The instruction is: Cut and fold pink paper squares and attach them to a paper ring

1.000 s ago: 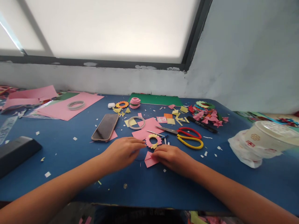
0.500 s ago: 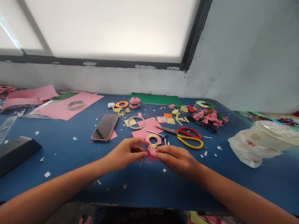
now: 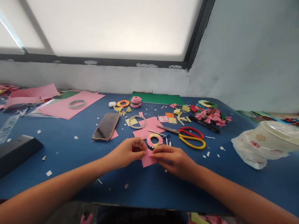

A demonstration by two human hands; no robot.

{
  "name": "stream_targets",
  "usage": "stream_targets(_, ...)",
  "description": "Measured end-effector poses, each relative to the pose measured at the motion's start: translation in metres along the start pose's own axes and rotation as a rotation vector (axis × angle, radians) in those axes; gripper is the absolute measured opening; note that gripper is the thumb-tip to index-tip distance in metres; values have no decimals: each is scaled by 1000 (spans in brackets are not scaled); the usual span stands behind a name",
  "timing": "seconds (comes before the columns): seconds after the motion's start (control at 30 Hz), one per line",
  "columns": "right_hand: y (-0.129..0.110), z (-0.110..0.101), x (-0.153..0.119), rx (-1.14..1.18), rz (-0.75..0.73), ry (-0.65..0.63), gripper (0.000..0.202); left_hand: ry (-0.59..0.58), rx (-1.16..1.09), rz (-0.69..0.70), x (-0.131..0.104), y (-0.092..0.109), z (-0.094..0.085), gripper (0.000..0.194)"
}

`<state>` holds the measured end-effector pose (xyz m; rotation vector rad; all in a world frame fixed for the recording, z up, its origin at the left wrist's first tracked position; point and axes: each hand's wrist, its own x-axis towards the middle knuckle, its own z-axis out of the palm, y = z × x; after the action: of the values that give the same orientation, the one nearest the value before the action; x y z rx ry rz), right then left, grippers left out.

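A small pink paper square (image 3: 148, 160) is pinched between my two hands, close above the blue table. My left hand (image 3: 129, 151) grips its upper left edge with thumb and fingers. My right hand (image 3: 175, 159) closes on its right side, the fingers covering part of the sheet. Just beyond the fingertips lies a pink and yellow toothed paper ring (image 3: 149, 143). Scissors (image 3: 190, 137) with red and yellow handles rest to the right of that ring, blades pointing left. Behind the ring is a larger pink sheet (image 3: 149, 126), with a tape roll (image 3: 137, 122) at its left.
A phone (image 3: 106, 126) lies left of my hands, a dark block (image 3: 22, 152) farther left. At the right stand a bagged cup (image 3: 263, 143), a black marker (image 3: 204, 124) and a heap of folded paper pieces (image 3: 210, 116). Paper scraps litter the blue table (image 3: 112, 189).
The pink paper has turned between my fingers and now shows more of its flat face, pointing down toward me. Both hands stay on it. The view has shifted slightly.
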<state>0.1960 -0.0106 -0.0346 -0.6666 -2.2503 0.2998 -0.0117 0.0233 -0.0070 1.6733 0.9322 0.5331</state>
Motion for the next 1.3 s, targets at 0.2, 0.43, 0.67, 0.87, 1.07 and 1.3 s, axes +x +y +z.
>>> stream_targets(0.2,2,4,-3,-40,64,-184,21,29,681,168,-6,-3,5,18)
stream_targets(0.43,-2,1,0,-193,12,-266,21,-31,1086,333,-10,-5,11,22)
stream_targets(0.67,0,-2,1,-188,-37,-277,21,-69,1201,405,-12,-2,8,30)
stream_targets(0.87,2,-5,-2,-202,-93,-218,13,-119,1218,459,-18,4,6,20)
stream_targets(1.07,2,-8,-4,-240,-133,-260,15,-181,1242,528,-22,7,4,23)
stream_targets(1.3,3,-7,3,-105,76,-339,22,-145,969,399,-18,7,4,11)
